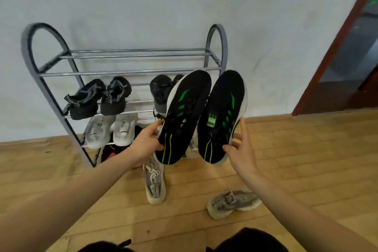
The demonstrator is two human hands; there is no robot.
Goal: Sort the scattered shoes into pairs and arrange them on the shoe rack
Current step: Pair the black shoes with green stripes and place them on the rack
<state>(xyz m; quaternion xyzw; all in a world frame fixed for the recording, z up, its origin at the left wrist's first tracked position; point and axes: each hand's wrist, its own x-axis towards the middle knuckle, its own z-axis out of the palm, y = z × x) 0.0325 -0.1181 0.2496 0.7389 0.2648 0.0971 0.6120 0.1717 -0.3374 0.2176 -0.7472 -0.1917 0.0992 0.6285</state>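
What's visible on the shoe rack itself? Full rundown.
The shoe rack is grey, with arched end frames and shiny horizontal rails forming tiers. It stands upright on the wood floor against the white wall. The top tier is bare; the middle holds dark shoes; the lower holds white sneakers. Held shoes hide its lower right.

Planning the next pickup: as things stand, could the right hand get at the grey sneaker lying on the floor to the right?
Probably not yet: the right hand is full, holding a black green-striped shoe. The grey sneaker itself lies in the open on the wooden floor, nothing covering it.
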